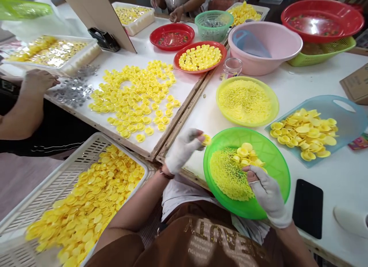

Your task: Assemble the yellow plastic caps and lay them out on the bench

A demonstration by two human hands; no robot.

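Observation:
My left hand (181,150), in a white fingerless glove, pinches a small round yellow plastic cap (206,139) just left of the green bowl's rim. Inside the bright green bowl (277,155) lie many tiny yellow pellets (227,178) and a small heap of yellow plastic caps (245,152). Over the bowl's right side is my right hand (266,194), gloved the same way. Its thumb and fingers are pressed together close to the caps; what they hold, if anything, is hidden.
A yellow bowl of pellets (247,100) stands behind the green one. To the right are a blue tray (350,113) of caps and a black phone (307,207). A white crate (94,144) of caps stands at lower left. Co-workers' hands (36,81) show beyond.

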